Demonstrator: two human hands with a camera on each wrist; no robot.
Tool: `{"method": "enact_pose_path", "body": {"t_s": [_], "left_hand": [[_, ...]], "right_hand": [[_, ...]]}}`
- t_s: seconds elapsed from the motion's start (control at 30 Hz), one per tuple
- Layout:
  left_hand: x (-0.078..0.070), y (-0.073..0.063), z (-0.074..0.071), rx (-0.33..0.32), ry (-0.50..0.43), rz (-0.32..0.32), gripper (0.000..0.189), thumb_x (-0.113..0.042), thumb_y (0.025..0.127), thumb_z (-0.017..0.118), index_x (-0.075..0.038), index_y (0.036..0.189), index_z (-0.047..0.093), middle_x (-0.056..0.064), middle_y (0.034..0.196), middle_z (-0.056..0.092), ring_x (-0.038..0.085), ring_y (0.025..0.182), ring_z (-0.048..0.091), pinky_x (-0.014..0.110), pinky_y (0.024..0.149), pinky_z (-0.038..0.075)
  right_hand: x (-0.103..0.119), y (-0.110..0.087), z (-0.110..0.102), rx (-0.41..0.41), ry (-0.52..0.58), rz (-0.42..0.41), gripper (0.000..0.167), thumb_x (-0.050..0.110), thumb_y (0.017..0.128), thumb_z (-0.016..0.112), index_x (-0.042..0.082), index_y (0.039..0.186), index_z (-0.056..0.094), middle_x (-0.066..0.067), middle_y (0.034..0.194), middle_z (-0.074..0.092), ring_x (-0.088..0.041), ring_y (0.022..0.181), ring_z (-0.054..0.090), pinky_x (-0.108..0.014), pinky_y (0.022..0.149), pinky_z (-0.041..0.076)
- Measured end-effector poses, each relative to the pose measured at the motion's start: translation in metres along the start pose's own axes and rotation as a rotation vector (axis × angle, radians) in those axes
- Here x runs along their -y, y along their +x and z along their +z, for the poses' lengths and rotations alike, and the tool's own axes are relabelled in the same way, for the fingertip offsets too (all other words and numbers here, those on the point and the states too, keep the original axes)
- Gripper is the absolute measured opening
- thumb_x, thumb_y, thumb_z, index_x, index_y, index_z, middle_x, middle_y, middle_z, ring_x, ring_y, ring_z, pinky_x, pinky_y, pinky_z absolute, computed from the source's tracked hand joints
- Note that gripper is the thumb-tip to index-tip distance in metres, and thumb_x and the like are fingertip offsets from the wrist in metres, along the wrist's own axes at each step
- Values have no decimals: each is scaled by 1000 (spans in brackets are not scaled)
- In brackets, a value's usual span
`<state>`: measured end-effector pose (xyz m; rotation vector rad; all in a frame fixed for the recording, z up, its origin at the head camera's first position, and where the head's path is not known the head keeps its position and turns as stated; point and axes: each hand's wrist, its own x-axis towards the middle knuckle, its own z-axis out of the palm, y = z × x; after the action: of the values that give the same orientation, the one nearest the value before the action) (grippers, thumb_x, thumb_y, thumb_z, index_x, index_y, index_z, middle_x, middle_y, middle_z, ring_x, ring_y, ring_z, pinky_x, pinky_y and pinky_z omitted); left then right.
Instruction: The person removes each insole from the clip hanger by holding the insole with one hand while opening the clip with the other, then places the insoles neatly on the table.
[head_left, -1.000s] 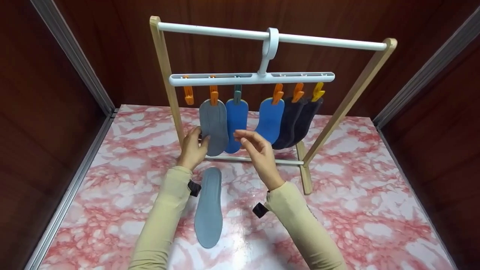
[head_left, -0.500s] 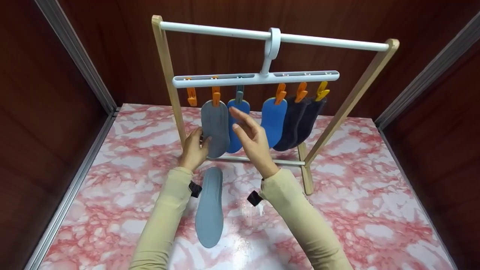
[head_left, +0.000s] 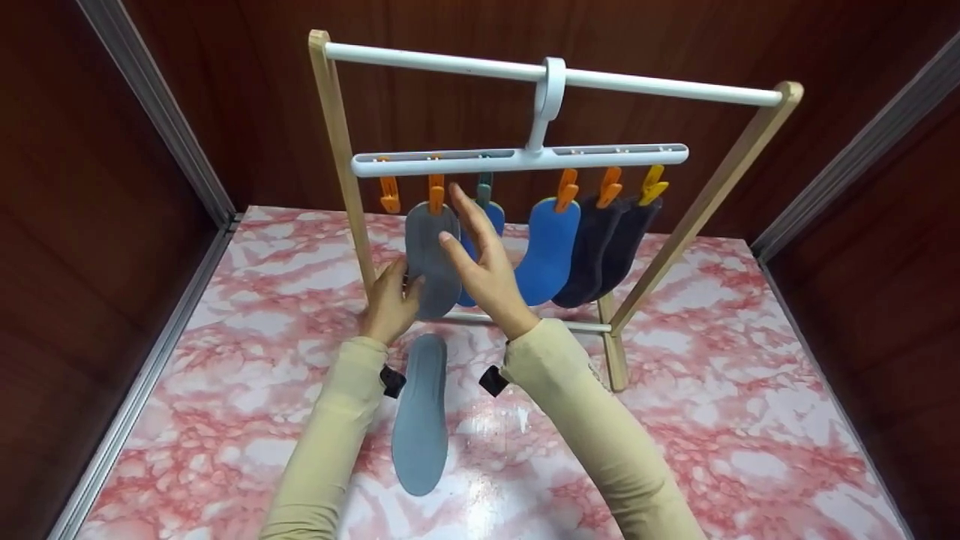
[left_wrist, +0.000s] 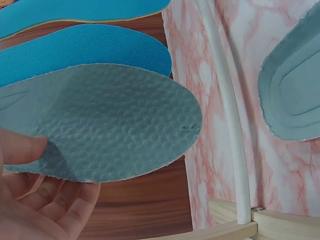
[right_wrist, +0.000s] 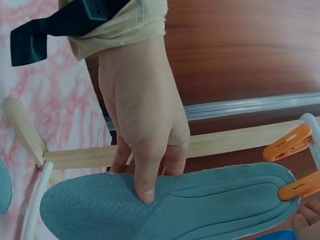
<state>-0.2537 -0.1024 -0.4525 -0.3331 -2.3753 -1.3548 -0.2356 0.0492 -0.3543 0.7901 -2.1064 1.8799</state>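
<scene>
A grey insole (head_left: 433, 247) hangs heel-up from an orange clip (head_left: 436, 195). My left hand (head_left: 391, 304) pinches its left edge, thumb on the near face, as the left wrist view also shows with the insole's dimpled forefoot (left_wrist: 125, 120). Raised in front of the blue insole beside it is my right hand (head_left: 484, 262), fingers extended and thumb apart. In the right wrist view, the right hand's fingertips (right_wrist: 309, 220) appear at the edge near the clip (right_wrist: 302, 186); whether they touch it cannot be told. A second grey insole (head_left: 421, 416) lies on the marbled surface.
A white hanger (head_left: 517, 159) hangs from the rod of a wooden-sided rack (head_left: 705, 210). On its right half hang a blue insole (head_left: 551, 251) and dark insoles (head_left: 592, 251). An orange clip (head_left: 388, 196) at the far left holds nothing. Brown panels surround the surface.
My right hand has moved up and left, from in front of the blue insoles toward the grey insole's clip, its fingers straightening. The left hand keeps its pinch on the hanging grey insole.
</scene>
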Motion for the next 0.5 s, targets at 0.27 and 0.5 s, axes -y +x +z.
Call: {"method": "enact_pose_path", "body": {"t_s": [0.27,0.5], "left_hand": [[0,-1,1,40,-20,-39,26,-4,95,53,7,119,54,25,106,59,37,98,59,47,86,50],[0,-2,1,26,-25,-24,31,-2,94,54,7,124,52,27,109,60,39,99,61,49,86,50]], "right_hand": [[-2,11,2,-6,-19,22,58,13,98,51,3,150,26,-9,157,28,-18,144,28,-32,116,25],[-4,17,5,-9,-20,5,56,11,99,50,-2,148,27,-14,155,30,-20,143,29,-26,115,26]]}}
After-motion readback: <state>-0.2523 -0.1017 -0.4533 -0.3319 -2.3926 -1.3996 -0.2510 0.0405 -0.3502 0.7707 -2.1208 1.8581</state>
